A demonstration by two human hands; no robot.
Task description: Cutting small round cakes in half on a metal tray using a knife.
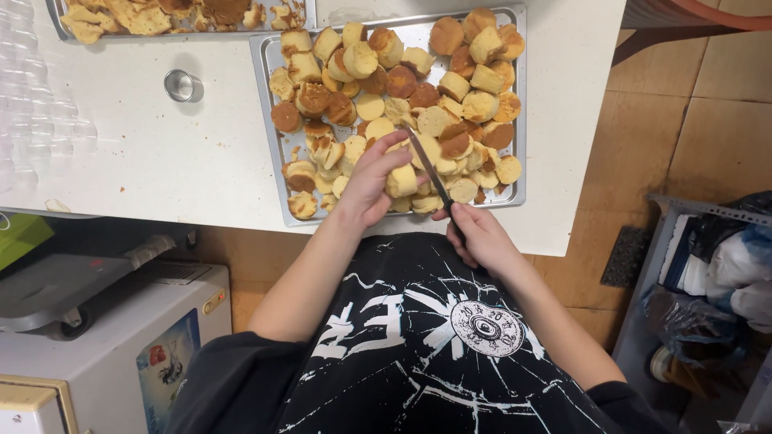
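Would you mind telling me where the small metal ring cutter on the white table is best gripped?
Probably by its round outer wall. The ring cutter stands upright with its open end up, apart from both trays, so fingers can come straight down from above and pinch across opposite sides of the wall.

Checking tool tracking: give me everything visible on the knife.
The knife has a long, narrow, dark-looking blade, seemingly metal, that runs diagonally over the near edge of the metal tray, tip pointing away from the person. Its dark handle is gripped in the right hand and mostly hidden. The blade lies against a pale yellow cake piece that the left hand steadies, among many round cake pieces. Whether the edge has entered the cake cannot be told.
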